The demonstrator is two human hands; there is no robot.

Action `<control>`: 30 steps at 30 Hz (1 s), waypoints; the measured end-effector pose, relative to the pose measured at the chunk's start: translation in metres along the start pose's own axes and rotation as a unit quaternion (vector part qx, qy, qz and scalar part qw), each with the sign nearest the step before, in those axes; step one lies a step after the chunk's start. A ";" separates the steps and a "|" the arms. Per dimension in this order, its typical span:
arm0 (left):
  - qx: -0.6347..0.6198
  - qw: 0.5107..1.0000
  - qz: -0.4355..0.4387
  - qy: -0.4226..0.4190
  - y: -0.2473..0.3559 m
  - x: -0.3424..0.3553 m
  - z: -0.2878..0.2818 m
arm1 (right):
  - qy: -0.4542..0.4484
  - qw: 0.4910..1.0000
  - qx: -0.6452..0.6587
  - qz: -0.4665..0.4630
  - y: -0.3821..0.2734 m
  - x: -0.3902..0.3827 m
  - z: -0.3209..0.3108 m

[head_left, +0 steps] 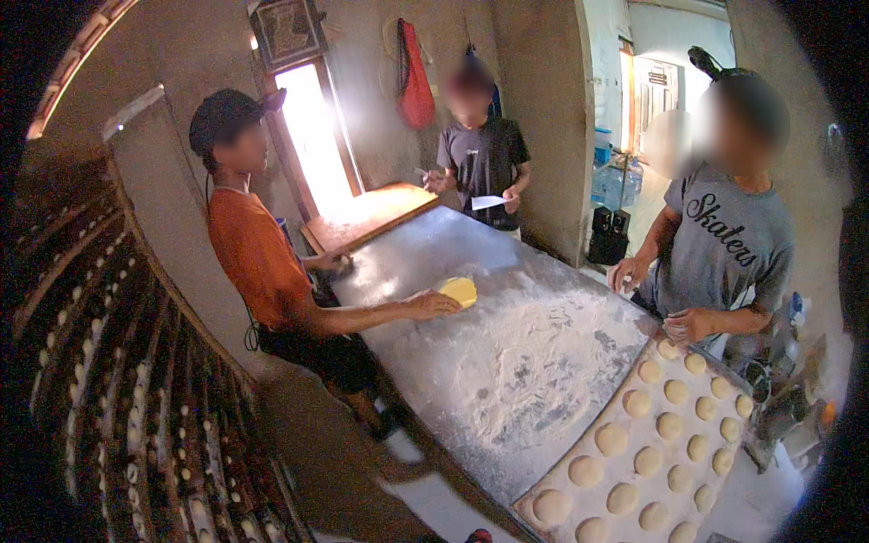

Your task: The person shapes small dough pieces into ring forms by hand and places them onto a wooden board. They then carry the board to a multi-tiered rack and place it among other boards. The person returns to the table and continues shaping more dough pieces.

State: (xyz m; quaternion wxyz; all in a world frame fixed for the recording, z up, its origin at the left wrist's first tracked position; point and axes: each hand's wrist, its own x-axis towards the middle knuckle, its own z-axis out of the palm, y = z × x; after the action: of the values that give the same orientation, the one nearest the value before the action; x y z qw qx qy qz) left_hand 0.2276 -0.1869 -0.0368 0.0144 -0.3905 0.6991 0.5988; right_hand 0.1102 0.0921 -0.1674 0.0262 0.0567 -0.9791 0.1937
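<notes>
Neither my left hand nor my right hand shows. Below me stretches a metal table [398, 262] with scattered flour [534, 371]. Along its right end lies a board [579, 507] with rows of several round pale dough pieces [670, 425]. A co-worker in orange [253, 253] on the left holds a yellow flat scraper [459, 291] over the table. At the far side a co-worker in a dark shirt [480, 163] holds a white flat object [489, 201]. A co-worker in grey [724, 235] stands at the right, hands beside the board.
Racks of trays with dough pieces [136, 389] fill the left. A wooden board [380, 206] sits by the bright window [308, 136]. A red bag [416, 81] hangs on the wall. A doorway [634, 109] with water jugs [615, 181] and a black speaker [608, 235] is at the back right.
</notes>
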 end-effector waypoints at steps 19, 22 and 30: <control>0.006 0.989 0.030 -0.143 0.053 0.008 0.026 | -0.011 0.992 0.095 0.079 0.015 0.000 -0.009; -0.001 0.982 0.011 -0.187 0.056 0.005 0.001 | -0.003 0.982 0.134 0.130 0.021 -0.022 -0.009; 0.201 0.895 0.102 -0.384 -0.067 0.076 -0.111 | -0.009 0.911 0.200 0.360 0.015 -0.211 -0.031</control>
State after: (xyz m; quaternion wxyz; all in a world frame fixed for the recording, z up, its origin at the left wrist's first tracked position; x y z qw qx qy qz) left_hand 0.2625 -0.3200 -0.0979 0.2989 -0.0457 0.7804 0.5473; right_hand 0.3183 0.1386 -0.1602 -0.0657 -0.2936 -0.8742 0.3812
